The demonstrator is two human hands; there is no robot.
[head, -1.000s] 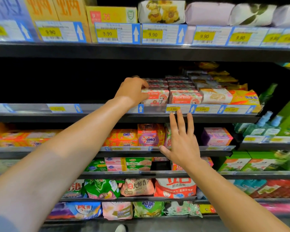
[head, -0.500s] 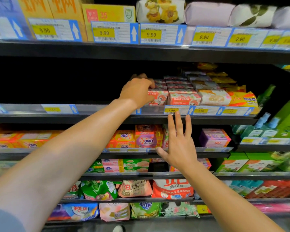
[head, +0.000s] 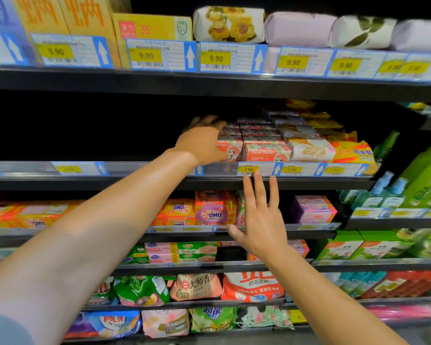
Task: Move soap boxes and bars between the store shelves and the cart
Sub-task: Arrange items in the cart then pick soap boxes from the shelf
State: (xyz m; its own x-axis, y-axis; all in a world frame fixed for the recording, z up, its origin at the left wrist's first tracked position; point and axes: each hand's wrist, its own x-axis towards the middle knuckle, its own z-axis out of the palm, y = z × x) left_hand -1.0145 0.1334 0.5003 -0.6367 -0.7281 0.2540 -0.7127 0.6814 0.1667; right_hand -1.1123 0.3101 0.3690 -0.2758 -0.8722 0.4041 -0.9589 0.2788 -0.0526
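Nearest, the right hand (head: 261,225) hovers with fingers spread and straight, holding nothing, just below the shelf (head: 135,181) edge. Farther in, the left hand (head: 203,141) curls round the leftmost soap box (head: 230,149) at the shelf front, beside its twin (head: 266,151).

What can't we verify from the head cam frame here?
- Left hand fingers: hidden behind the hand itself and the Goat Soap box; grip unclear.
- Cart: out of frame.
- Back rows of the soap shelf: lost in dark.
- Price tag far left: blurred.
- Right hand: open, whether it touches anything unclear.
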